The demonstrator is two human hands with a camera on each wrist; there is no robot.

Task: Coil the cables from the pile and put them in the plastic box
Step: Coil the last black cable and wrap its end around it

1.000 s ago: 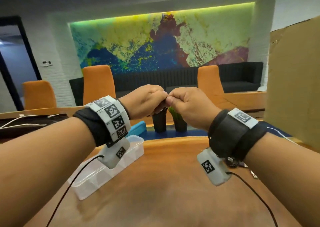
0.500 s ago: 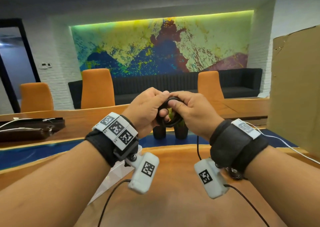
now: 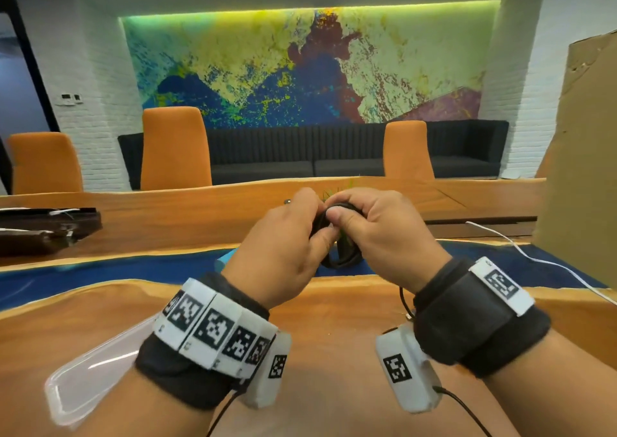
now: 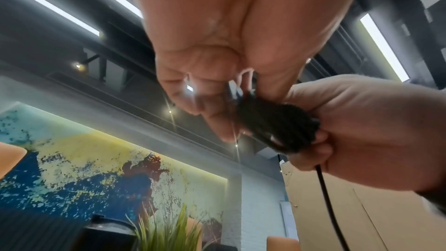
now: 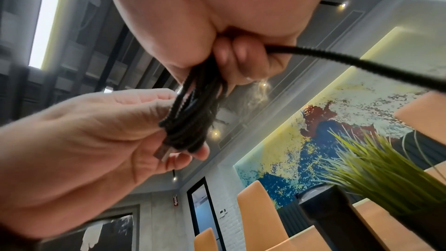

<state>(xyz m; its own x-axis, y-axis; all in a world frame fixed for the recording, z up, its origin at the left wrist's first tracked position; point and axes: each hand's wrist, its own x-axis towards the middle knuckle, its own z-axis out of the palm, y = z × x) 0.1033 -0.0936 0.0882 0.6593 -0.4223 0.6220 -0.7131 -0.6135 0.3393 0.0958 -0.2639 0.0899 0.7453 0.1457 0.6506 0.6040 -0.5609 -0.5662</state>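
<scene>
A black braided cable, wound into a small coil [image 3: 339,261], hangs in the air between both hands above the wooden table [image 3: 334,319]. My left hand [image 3: 319,236] pinches the coil's left side; its USB plug [image 5: 163,153] lies against the left fingers [image 5: 188,156]. My right hand [image 3: 337,217] grips the coil's top with thumb and curled fingers. In the wrist views the coil [image 4: 277,127] [image 5: 193,117] sits between the two hands. A loose tail [image 5: 362,62] [image 4: 325,198] runs off from the right hand. The clear plastic box [image 3: 93,380] lies at the lower left, partly behind my left wrist.
A tall cardboard sheet [image 3: 584,169] stands at the right with a white cable [image 3: 534,259] running past it. A potted grass plant [image 5: 362,178] stands just beyond the hands. Dark cases [image 3: 43,229] lie at the far left, orange chairs [image 3: 173,149] behind the table.
The hands went from pinching the cable close together to holding a wound loop, which now hangs larger beneath them. The hands sit lower in the view and nearer the table.
</scene>
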